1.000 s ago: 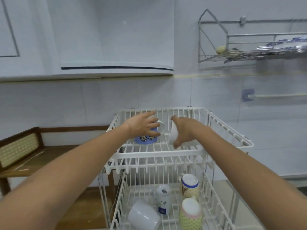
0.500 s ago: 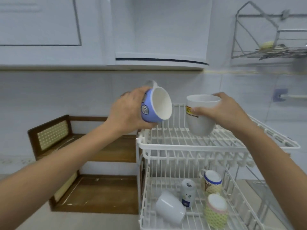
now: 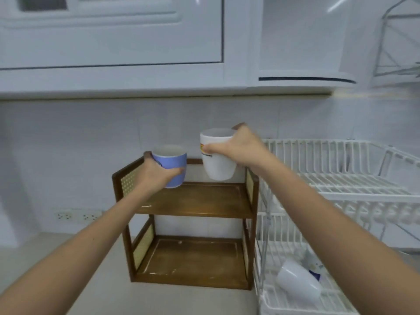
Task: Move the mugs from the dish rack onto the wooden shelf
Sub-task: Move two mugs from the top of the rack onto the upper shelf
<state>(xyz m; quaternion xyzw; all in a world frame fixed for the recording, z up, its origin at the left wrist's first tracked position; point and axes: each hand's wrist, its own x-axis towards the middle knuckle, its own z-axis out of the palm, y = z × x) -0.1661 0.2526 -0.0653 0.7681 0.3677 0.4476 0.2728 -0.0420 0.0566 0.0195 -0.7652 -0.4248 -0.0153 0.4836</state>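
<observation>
My left hand (image 3: 154, 176) grips a blue mug (image 3: 171, 165), held upright just above the left side of the top board of the wooden shelf (image 3: 195, 200). My right hand (image 3: 241, 147) holds a white mug (image 3: 218, 155) with a yellow and red label, upright, above the right side of that board. Neither mug touches the wood. To the right stands the white two-tier dish rack (image 3: 341, 192). On its lower tier a white mug (image 3: 297, 281) lies on its side; behind it a small piece with blue marks is partly hidden by my right arm.
The shelf's lower board (image 3: 193, 258) is bare wood. White wall cabinets (image 3: 113, 42) hang overhead. A wire wall rack (image 3: 400, 42) is at the upper right. Wall sockets (image 3: 75, 216) sit low on the left above the pale counter (image 3: 159, 298).
Both hands lifted the mugs off the rack's top tier, turned them upright and carried them left over the wooden shelf. My view swung left too.
</observation>
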